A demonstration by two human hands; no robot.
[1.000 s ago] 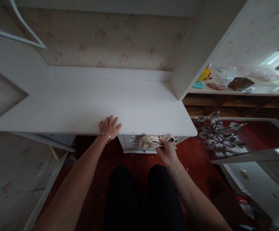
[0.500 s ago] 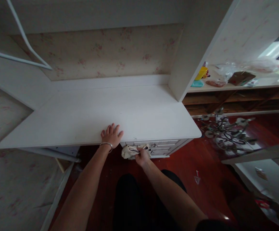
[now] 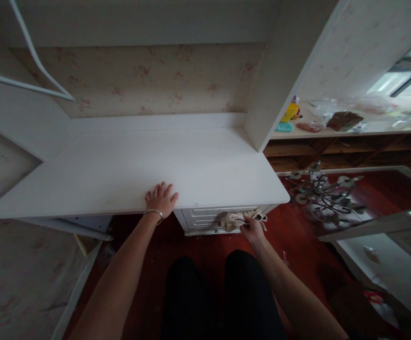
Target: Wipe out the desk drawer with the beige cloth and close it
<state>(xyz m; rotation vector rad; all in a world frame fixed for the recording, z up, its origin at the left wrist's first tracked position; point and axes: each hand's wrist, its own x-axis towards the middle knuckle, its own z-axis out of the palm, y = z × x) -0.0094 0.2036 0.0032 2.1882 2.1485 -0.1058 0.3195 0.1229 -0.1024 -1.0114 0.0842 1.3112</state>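
Note:
My left hand (image 3: 161,199), a bracelet at its wrist, rests flat with fingers spread on the front edge of a white desk top (image 3: 120,170). My right hand (image 3: 252,230) is lower, under the desk's right end, and grips a crumpled beige cloth (image 3: 236,219). The cloth is pressed against the front of the white drawer unit (image 3: 201,221) below the desk top. My dark-trousered legs fill the bottom middle of the view.
A white upright panel (image 3: 276,80) closes the desk's right side. Beyond it a shelf (image 3: 350,127) carries bags, a yellow thing and a teal thing. A metal chandelier (image 3: 322,193) lies on the red wooden floor. White boards (image 3: 375,226) stand at the right.
My right hand has drawn the cloth from the left part of the drawer front back toward its right end. My left hand has stayed on the desk edge.

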